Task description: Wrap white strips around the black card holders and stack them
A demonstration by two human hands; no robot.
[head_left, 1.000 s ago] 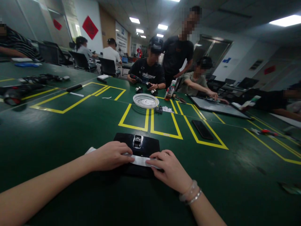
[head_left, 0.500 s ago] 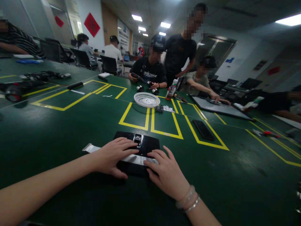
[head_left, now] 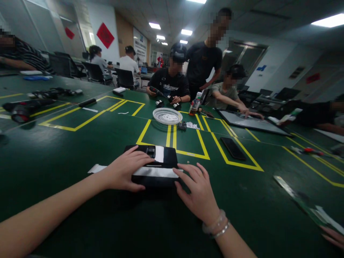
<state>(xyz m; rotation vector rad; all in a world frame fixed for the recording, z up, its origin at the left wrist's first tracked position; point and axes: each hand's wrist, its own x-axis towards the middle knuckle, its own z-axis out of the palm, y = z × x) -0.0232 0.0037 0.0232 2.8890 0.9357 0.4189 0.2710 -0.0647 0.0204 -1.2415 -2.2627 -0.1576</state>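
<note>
A flat black rectangular plate with a small metal bracket near its far edge lies on the green table in front of me. A white strip runs across its near part and sticks out past it on the left. My left hand lies flat on the plate and the strip, fingers stretched out. My right hand rests at the plate's right near corner, fingers spread, fingertips on the strip's right end. A bracelet sits on my right wrist.
Yellow tape boxes mark the table. A black phone lies to the right, a white round fan grille farther back. Several people sit and stand across the table with small parts and a large panel. Tools lie at far left.
The plate has shifted away from me and turned a little. My left hand slid further over it, and my right hand moved to its right corner with fingers spreading.
</note>
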